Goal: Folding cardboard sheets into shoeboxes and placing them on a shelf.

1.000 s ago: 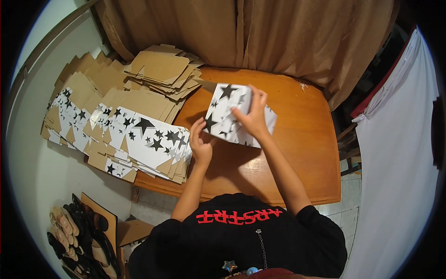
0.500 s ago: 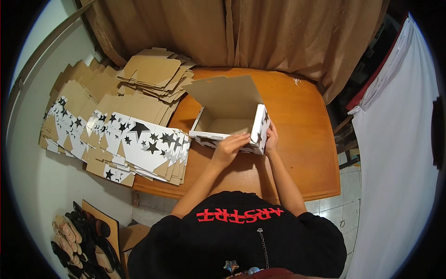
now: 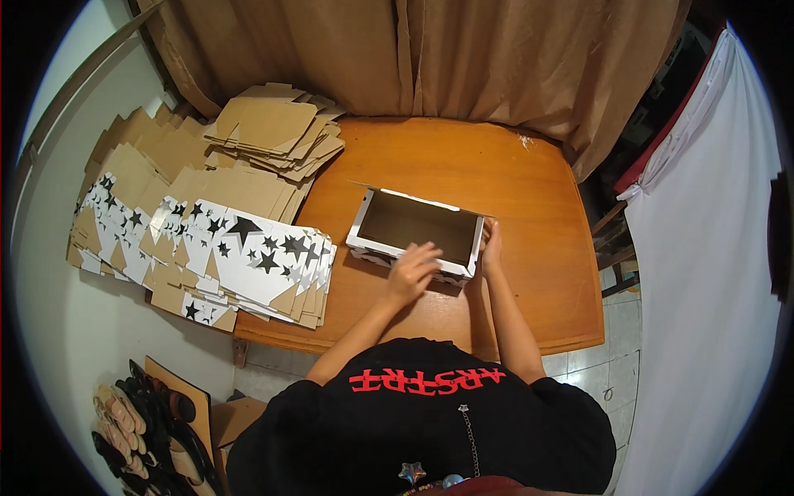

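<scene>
Seeing open box (image 3: 416, 227) on worktop (image 3: 529, 190). Left hand (image 3: 411, 270) fingers spread, pressing near wall. Right hand (image 3: 491, 246) flat against right end. Flat stacks (image 3: 240, 252) left.

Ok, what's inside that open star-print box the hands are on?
Inside the box, only bare brown cardboard shows: floor and far wall. The left hand lies over the near wall and the right hand presses the right end, so the strip just behind the near wall is hidden.
</scene>
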`<state>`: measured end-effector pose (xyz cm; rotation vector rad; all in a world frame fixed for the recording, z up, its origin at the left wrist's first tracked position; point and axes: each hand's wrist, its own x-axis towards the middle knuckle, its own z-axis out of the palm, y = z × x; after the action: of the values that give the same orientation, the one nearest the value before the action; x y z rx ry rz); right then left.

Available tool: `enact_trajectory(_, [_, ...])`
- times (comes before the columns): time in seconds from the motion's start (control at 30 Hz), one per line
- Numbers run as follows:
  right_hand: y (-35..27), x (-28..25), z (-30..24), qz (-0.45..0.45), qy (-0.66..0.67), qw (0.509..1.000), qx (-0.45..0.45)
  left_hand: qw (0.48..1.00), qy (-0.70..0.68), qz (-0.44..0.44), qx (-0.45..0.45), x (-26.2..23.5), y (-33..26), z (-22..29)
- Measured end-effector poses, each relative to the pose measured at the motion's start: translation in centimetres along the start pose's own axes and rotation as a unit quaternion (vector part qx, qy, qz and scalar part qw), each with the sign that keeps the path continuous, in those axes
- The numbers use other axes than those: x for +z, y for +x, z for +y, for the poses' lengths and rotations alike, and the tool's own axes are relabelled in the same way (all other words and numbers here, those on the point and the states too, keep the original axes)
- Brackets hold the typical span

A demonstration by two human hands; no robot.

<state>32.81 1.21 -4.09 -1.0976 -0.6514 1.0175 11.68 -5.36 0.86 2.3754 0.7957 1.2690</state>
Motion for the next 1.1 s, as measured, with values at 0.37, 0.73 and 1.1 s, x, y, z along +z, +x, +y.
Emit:
enact_trajectory(0.37, [-1.7,0.5,-6.8,-0.133,-0.069,0.986,-0.07,0.896,0.02,0.284,-0.34,-5.6,-4.0,-6.8])
enact_trajectory(0.73, [-5.8,-0.6,-5.8,-0.21,-0.437,0.835,-0.26,0.877,0.01,0.31,-0.368,-3.2,-4.8,-6.9])
enact_trajectory(1.1, [-7.9,2.5,-8.5,-0.111,-0.665,0.706,-0.22,0.91,-0.051,0.255,-0.323,-2.7,-2.8,-1.3])
